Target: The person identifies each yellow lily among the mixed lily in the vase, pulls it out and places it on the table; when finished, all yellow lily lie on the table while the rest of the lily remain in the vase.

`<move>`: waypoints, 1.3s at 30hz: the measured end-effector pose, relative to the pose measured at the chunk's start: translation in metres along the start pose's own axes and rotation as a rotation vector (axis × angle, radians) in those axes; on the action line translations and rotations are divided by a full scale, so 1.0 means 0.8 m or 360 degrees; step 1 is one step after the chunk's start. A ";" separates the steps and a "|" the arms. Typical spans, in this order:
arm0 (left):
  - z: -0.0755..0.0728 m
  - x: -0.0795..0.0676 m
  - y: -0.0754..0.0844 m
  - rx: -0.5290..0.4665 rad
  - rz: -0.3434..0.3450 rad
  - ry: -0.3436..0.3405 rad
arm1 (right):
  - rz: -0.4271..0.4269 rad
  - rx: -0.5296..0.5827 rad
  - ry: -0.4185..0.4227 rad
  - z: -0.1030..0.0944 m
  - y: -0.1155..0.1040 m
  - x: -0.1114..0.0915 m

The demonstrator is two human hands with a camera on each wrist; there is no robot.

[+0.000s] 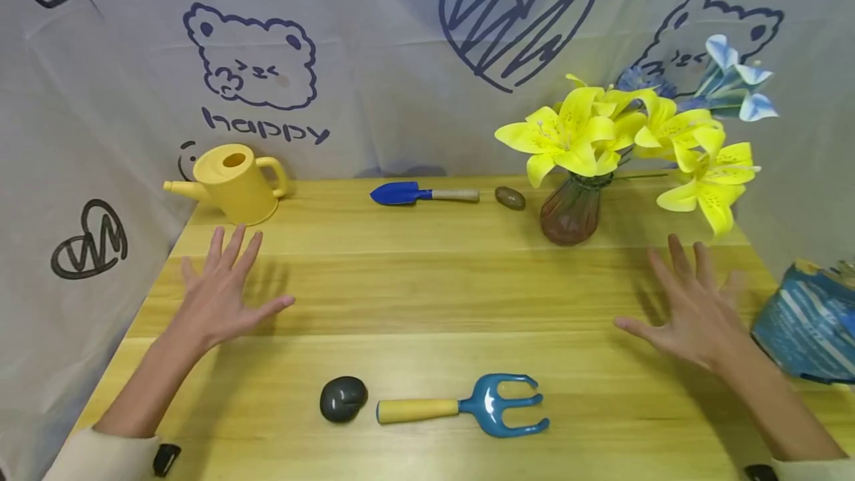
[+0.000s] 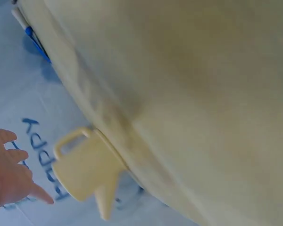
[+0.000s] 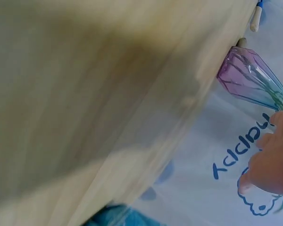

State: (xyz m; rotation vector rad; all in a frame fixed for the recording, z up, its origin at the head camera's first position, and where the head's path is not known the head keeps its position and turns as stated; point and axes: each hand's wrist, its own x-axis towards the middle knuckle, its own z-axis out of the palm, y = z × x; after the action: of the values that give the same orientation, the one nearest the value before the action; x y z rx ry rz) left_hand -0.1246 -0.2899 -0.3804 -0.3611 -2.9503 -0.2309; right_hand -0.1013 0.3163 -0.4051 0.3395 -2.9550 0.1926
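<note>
Fingers spread wide, my left hand [image 1: 220,303] hovers over the left part of the wooden table and holds nothing. Nearest to it is the yellow watering can [image 1: 242,188], spout pointing left; the left wrist view shows the can [image 2: 87,165] too. My right hand [image 1: 698,318], also spread and holding nothing, is over the table's right part. Beyond that hand stands a glass vase [image 1: 570,214] with yellow lilies [image 1: 574,132]. A blue hand fork [image 1: 490,405] with a wooden handle lies at the front middle, beside a dark stone [image 1: 344,398].
At the back edge lie a blue trowel [image 1: 401,193] and a small brown stone [image 1: 510,197]. A blue bag [image 1: 811,325] sits at the right edge. Behind the table [image 1: 427,288] hangs a pale cloth [image 1: 387,58] with drawn bears and hearts. Blue flowers [image 1: 731,87] lean right.
</note>
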 end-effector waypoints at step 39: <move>0.081 0.276 0.474 -0.4395 -0.0645 0.0401 | 0.0416 0.1091 -0.0134 0.047 -0.010 0.156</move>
State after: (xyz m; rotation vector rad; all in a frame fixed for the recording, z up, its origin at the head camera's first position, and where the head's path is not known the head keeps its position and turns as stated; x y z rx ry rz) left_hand -0.2504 0.1347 -0.3544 0.1577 -0.3251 -3.1758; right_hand -0.2245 0.2761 -0.4193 0.0293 -2.9058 1.2560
